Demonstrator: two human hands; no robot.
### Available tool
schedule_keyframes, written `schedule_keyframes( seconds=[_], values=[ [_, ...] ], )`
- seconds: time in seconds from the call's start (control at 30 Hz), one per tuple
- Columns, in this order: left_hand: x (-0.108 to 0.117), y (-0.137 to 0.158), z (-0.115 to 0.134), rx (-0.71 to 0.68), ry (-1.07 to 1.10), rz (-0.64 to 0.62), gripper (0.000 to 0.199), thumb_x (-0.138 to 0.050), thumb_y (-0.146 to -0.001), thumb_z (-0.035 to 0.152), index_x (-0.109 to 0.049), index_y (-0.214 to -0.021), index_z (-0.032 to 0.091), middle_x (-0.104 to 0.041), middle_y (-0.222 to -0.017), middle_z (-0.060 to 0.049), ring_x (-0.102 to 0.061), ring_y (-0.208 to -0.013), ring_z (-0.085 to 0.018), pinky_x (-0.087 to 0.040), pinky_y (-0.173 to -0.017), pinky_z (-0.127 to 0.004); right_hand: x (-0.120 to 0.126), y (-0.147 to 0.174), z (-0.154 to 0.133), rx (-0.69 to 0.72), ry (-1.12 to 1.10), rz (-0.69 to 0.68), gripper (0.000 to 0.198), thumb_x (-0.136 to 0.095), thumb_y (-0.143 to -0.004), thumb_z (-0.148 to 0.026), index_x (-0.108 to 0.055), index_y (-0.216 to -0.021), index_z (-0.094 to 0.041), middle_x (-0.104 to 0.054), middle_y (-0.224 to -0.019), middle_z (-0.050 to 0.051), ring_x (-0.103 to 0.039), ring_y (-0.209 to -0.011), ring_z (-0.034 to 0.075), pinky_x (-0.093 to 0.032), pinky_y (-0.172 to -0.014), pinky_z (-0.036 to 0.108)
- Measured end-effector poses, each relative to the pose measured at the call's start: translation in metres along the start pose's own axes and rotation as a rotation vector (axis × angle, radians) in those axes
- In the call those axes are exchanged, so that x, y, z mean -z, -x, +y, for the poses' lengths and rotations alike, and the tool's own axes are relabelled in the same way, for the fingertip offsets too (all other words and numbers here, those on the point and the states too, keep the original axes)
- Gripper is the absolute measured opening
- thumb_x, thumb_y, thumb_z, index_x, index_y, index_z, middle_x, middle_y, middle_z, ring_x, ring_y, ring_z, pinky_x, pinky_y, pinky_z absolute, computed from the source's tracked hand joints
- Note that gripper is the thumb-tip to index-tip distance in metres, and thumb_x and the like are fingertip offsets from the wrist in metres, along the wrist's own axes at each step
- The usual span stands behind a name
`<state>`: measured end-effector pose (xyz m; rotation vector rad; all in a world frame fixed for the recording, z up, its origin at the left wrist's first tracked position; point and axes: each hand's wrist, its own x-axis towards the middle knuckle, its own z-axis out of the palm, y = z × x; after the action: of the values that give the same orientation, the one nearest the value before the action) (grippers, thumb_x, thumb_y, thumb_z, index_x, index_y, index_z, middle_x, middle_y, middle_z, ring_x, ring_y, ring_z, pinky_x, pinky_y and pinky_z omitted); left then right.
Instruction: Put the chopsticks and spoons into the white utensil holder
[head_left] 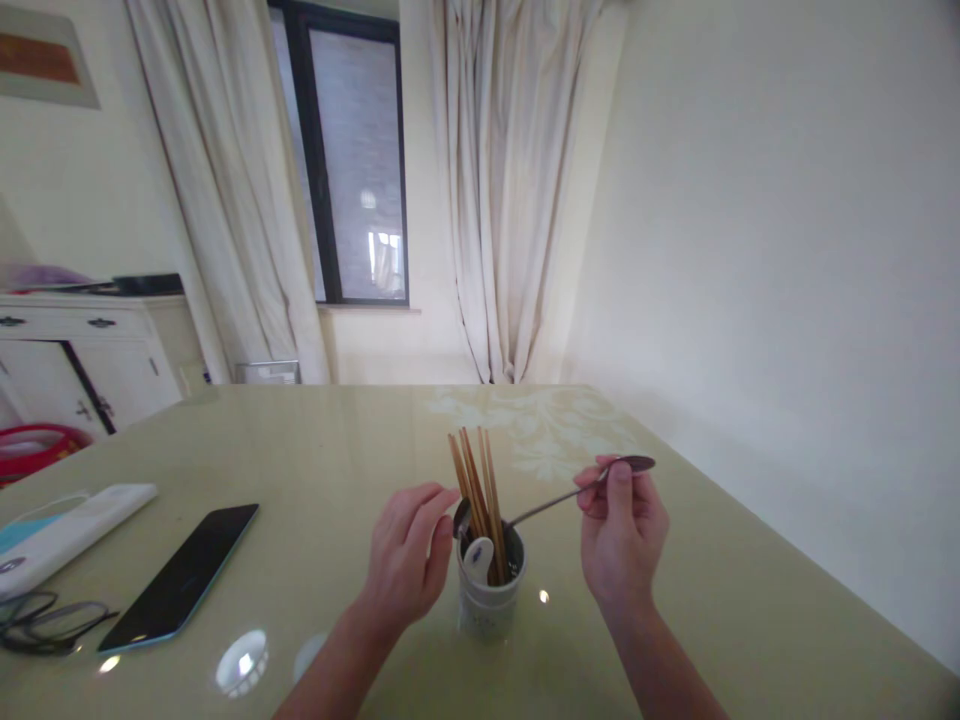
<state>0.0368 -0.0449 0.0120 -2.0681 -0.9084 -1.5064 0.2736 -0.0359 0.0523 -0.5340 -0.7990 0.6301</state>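
My right hand (624,535) pinches a long-handled metal spoon (551,502) near its bowl, thumb on top. The spoon slants down to the left, its far end reaching the rim of a light-coloured cup (487,605). Wooden chopsticks (480,485) stand in this cup, along with a white ceramic spoon (478,558). A second metal spoon (462,520) shows its dark bowl at the cup's left side. Thumb and forefinger of my left hand (409,550) close on the edge of that bowl. Inside the cup, the lower ends are hidden.
On the pale green glossy table (322,450), a black-screened phone (184,575) lies at left. Beside it are a white power strip-like object (82,535) and a dark cable (49,625). A wall (787,300) borders the table's right edge; curtains (502,180) hang behind.
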Motion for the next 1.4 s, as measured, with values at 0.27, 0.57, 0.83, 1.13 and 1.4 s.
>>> schedule_keyframes(
  seconds=[0.27, 0.57, 0.83, 1.13, 1.4],
  values=[
    [-0.007, 0.003, 0.002, 0.137, 0.094, -0.116, 0.027, -0.051, -0.105, 0.019, -0.063, -0.13, 0.02, -0.072, -0.112, -0.01, -0.069, -0.103, -0.02, -0.058, -0.091, -0.032, -0.004, 0.007, 0.004, -0.103, 0.244, -0.264, 0.031, -0.076, -0.096, -0.05, -0.076, -0.099, -0.019, -0.074, -0.069, 0.002, -0.057, -0.053, 0.012, -0.047, -0.051, 0.022],
    [-0.016, 0.0, 0.01, 0.354, 0.341, -0.226, 0.028, -0.045, -0.11, 0.024, -0.064, -0.129, 0.023, -0.076, -0.112, -0.008, -0.074, -0.102, -0.018, -0.062, -0.09, -0.031, -0.004, 0.016, 0.024, -0.143, 0.543, -0.479, 0.031, -0.074, -0.095, -0.05, -0.079, -0.1, -0.02, -0.08, -0.086, 0.008, -0.07, -0.073, 0.02, -0.055, -0.063, 0.029],
    [-0.023, 0.009, 0.008, 0.491, 0.378, -0.273, 0.033, -0.044, -0.111, 0.034, -0.061, -0.137, 0.022, -0.077, -0.125, -0.011, -0.075, -0.112, -0.021, -0.062, -0.098, -0.038, -0.003, 0.014, 0.031, -0.174, 0.564, -0.486, 0.039, -0.076, -0.09, -0.057, -0.075, -0.091, -0.019, -0.075, -0.077, 0.005, -0.065, -0.068, 0.02, -0.051, -0.062, 0.029],
    [-0.027, 0.011, 0.007, 0.65, 0.489, -0.286, 0.038, -0.043, -0.11, 0.041, -0.061, -0.136, 0.02, -0.078, -0.126, -0.012, -0.076, -0.112, -0.023, -0.062, -0.098, -0.041, -0.005, 0.02, 0.042, -0.263, 0.512, -0.588, 0.043, -0.073, -0.093, -0.057, -0.064, -0.075, -0.02, -0.058, -0.066, -0.003, -0.051, -0.061, 0.015, -0.039, -0.057, 0.027],
    [-0.031, 0.012, 0.007, 0.676, 0.616, -0.306, 0.037, -0.047, -0.109, 0.044, -0.059, -0.136, 0.021, -0.079, -0.119, -0.011, -0.076, -0.108, -0.022, -0.062, -0.095, -0.041, -0.005, 0.02, 0.036, -0.148, 0.575, -0.466, 0.039, -0.07, -0.096, -0.055, -0.074, -0.084, -0.018, -0.07, -0.075, 0.003, -0.06, -0.07, 0.019, -0.045, -0.065, 0.029]
  ],
)
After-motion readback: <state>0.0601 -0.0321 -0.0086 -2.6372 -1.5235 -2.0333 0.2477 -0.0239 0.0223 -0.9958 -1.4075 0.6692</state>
